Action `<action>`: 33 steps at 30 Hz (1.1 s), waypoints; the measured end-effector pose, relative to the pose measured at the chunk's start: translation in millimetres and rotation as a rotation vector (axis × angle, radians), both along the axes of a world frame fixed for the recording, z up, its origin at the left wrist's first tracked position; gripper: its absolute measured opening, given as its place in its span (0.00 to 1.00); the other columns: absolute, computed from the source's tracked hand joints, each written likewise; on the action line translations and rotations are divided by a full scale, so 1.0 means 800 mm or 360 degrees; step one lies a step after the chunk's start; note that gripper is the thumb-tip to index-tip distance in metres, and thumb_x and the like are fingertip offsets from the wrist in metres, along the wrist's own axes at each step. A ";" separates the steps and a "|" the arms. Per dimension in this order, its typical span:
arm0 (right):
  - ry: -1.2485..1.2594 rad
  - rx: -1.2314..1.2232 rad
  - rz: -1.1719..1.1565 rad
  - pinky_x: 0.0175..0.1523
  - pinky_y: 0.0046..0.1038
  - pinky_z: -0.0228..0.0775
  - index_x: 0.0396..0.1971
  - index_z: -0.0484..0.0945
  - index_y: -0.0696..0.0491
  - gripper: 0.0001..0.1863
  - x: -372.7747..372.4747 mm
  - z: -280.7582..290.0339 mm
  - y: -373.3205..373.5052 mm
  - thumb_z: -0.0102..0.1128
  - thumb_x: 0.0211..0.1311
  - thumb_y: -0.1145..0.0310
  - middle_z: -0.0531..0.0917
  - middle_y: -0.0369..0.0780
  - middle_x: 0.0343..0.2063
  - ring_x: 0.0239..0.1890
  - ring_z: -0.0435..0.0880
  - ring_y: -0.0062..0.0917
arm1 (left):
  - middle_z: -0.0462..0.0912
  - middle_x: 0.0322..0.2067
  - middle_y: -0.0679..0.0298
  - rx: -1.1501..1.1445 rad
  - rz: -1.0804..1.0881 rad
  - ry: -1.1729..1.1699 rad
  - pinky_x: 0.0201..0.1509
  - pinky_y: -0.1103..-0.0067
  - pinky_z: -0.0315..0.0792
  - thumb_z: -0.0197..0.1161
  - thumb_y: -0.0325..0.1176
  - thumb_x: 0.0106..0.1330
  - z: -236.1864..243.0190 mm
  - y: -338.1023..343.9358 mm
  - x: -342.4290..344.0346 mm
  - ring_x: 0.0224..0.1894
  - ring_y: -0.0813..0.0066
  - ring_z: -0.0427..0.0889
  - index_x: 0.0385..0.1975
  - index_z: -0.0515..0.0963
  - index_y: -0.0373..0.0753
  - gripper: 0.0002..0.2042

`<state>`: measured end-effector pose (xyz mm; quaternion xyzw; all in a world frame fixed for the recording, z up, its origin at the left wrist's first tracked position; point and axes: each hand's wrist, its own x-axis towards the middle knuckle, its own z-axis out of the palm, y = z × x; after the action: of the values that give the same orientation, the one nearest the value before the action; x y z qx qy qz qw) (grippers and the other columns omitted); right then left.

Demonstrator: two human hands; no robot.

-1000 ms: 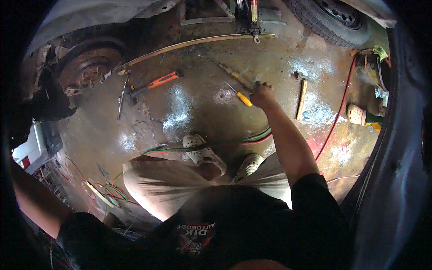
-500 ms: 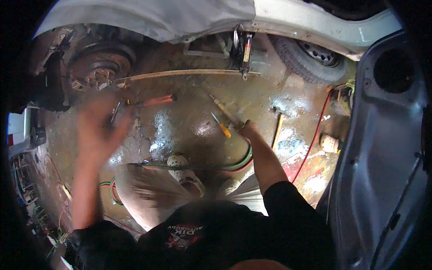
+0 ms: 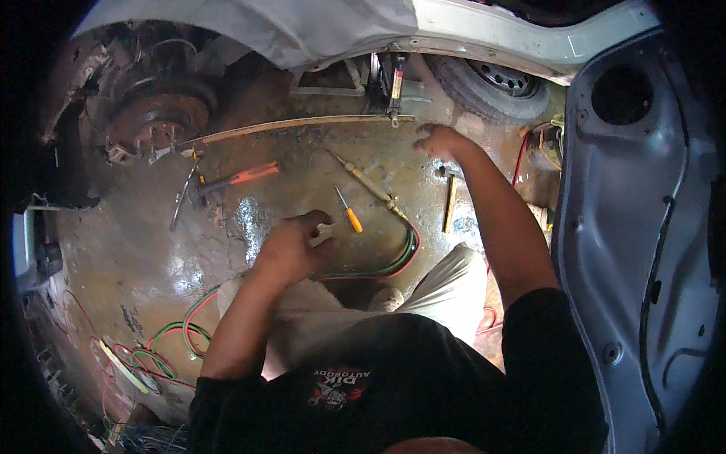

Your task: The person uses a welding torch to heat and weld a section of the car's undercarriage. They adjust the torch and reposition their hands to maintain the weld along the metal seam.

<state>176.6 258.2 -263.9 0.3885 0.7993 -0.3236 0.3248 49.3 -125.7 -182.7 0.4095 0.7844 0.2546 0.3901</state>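
Note:
My left hand (image 3: 291,246) hovers above the floor near my knee, fingers apart and nothing in them. Just beyond it lies a screwdriver (image 3: 355,221) with a yellow handle. My right hand (image 3: 440,142) is stretched out farther off, its fingers loosely curled and apart, holding nothing I can see. Between the hands a gas torch (image 3: 368,181) rests on the wet floor, joined to green and red hoses (image 3: 412,250). A wood-handled hammer (image 3: 450,206) lies beneath my right forearm. Toward the left are an orange-handled tool (image 3: 253,173) and a thin metal rod (image 3: 184,195).
A pale car body (image 3: 454,41) spans the far side, with a bare wheel hub (image 3: 159,125) at left and a tyre (image 3: 484,91) at right. A shock-like strut (image 3: 395,91) hangs by a long strip (image 3: 295,123). A grey door panel (image 3: 628,227) stands at right.
My right hand has left the torch's hose end and moved up and right. My left hand has come right and nearer to me from beside the wheel hub. The torch stays on the floor.

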 end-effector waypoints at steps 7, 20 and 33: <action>-0.0337 0.0011 0.0296 0.69 0.40 0.74 0.78 0.56 0.60 0.59 0.101 -0.229 -0.048 0.76 0.56 0.41 0.76 0.58 0.68 0.67 0.79 0.48 | 0.89 0.40 0.43 -0.0301 0.0267 0.0134 0.51 0.60 0.82 0.75 0.43 0.62 -0.022 -0.086 -0.038 0.46 0.45 0.90 0.58 0.81 0.40 0.25; -0.0045 0.0220 0.0101 0.60 0.41 0.77 0.72 0.64 0.56 0.46 0.069 -0.298 -0.148 0.76 0.57 0.56 0.82 0.53 0.57 0.58 0.83 0.42 | 0.83 0.37 0.54 -0.0502 0.0345 -0.0164 0.48 0.65 0.77 0.72 0.25 0.60 -0.051 -0.171 -0.047 0.38 0.62 0.81 0.64 0.74 0.38 0.29; 0.0716 -0.1704 -0.1178 0.33 0.28 0.75 0.60 0.72 0.52 0.29 0.075 -0.082 -0.223 0.77 0.62 0.65 0.86 0.39 0.37 0.29 0.83 0.23 | 0.84 0.57 0.46 -0.0381 0.0494 -0.0353 0.64 0.65 0.74 0.69 0.45 0.69 -0.083 -0.050 -0.053 0.60 0.53 0.83 0.66 0.76 0.35 0.29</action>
<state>236.7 79.7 -329.3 0.3453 0.3919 -0.8364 0.1663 6.8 -165.6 -248.9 0.2041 0.8149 0.2602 0.4759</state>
